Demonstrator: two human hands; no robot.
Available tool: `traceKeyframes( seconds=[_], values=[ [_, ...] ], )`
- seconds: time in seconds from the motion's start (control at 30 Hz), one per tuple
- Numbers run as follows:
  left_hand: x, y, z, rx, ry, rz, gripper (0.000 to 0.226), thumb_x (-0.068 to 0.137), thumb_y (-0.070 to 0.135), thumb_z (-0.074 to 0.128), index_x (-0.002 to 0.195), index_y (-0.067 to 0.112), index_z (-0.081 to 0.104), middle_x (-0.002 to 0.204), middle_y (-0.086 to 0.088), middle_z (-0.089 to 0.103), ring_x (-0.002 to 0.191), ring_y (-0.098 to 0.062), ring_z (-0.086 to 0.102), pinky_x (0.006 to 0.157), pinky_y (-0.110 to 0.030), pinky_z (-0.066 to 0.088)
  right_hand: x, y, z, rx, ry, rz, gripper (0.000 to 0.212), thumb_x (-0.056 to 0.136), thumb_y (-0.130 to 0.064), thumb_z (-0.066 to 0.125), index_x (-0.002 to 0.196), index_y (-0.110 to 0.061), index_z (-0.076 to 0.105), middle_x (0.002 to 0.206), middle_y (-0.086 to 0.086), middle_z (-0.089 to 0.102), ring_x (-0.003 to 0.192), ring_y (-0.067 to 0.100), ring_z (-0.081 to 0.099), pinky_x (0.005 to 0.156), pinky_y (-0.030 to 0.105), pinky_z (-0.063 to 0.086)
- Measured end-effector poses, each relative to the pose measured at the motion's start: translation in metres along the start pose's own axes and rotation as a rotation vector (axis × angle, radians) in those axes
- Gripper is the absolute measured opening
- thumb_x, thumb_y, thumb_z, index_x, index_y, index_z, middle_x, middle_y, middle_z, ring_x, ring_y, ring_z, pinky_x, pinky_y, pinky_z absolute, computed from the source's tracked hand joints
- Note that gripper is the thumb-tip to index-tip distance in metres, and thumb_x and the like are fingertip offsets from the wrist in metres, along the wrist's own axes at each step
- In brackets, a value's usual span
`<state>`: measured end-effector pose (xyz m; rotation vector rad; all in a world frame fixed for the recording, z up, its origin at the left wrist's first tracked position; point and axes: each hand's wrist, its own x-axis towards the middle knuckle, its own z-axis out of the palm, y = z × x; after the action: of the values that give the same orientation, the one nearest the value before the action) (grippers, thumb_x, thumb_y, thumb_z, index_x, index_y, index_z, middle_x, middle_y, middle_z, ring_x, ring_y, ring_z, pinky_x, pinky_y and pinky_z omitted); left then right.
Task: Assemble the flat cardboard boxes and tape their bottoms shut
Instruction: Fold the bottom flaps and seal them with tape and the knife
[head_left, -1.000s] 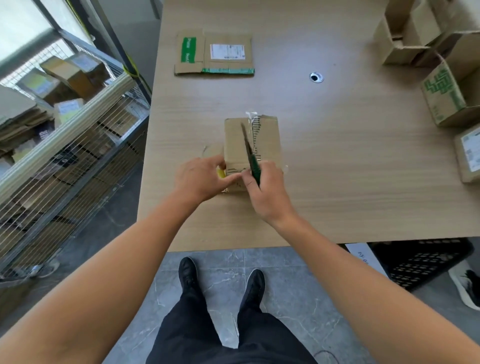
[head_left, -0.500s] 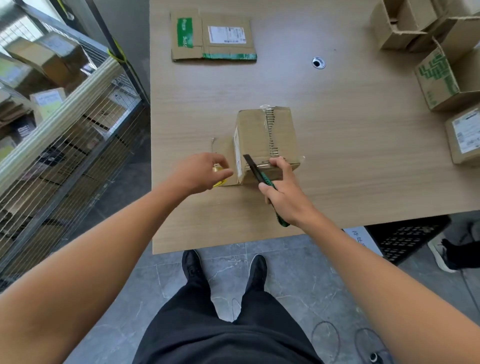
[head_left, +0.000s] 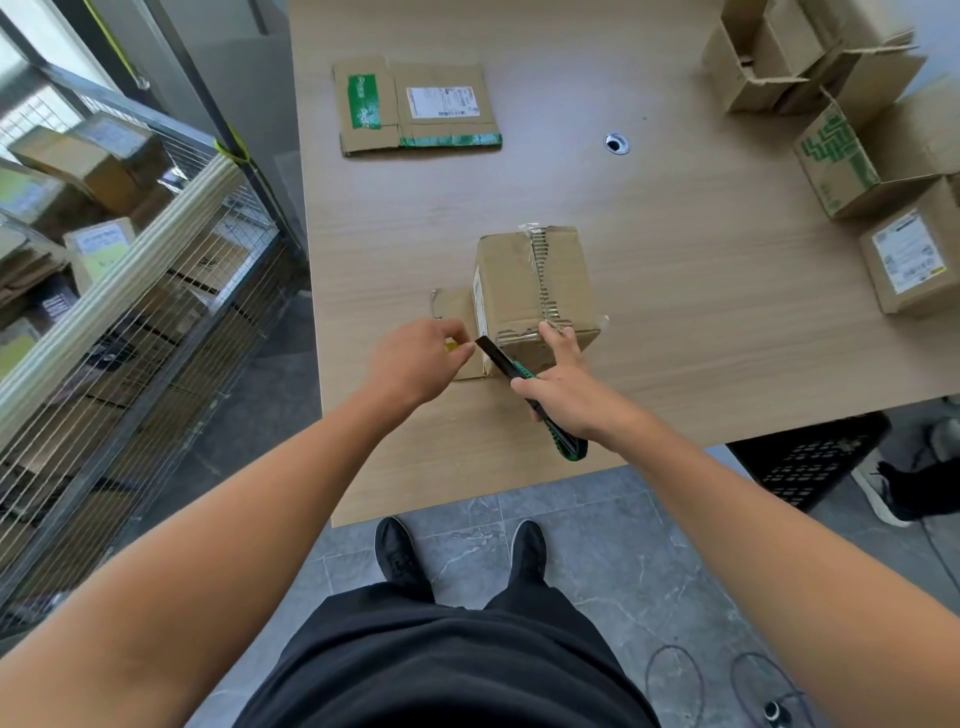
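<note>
The brown taped cardboard box (head_left: 524, 275) stands near the front edge of the pale wooden table (head_left: 717, 322), with open tabletop to its right. The right hand (head_left: 566, 395) grips a green-and-black utility knife (head_left: 500, 357), 1 finger on the box's near edge. The left hand (head_left: 415, 364) pinches a small yellow object (head_left: 451, 345) beside it.

Brown cardboard box (head_left: 524, 280) stands assembled near the front edge of the worktop (head_left: 701, 322), closed face up. Its centre seam is covered by a strip of clear tape (head_left: 535, 249) that laps over the far edge, and one flap (head_left: 451, 307) lies flat on the worktop at its left. Flattened cardboard box (head_left: 415, 106), with green tape and a white label, lies well beyond it at far left. More assembled boxes (head_left: 852, 156) cluster at the right edge, some open-topped.
</note>
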<state>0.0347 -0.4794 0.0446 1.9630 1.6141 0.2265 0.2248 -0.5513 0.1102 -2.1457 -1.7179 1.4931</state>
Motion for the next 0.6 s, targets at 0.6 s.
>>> traceKeyframes(
  seconds=[0.6],
  values=[
    [-0.003,0.009,-0.012,0.088,0.078,0.065,0.023,0.100,0.049,0.051,0.101,0.032,0.067,0.094,0.004,0.056,0.084,-0.021,0.056,0.071,-0.036,0.049,0.021,-0.015,0.009,-0.202,0.034,0.088,0.058,0.104,-0.044,0.040,0.103,0.003,0.073,0.167,-0.012,-0.022,0.152,0.016,-0.028,0.123,0.046,0.005]
  ],
)
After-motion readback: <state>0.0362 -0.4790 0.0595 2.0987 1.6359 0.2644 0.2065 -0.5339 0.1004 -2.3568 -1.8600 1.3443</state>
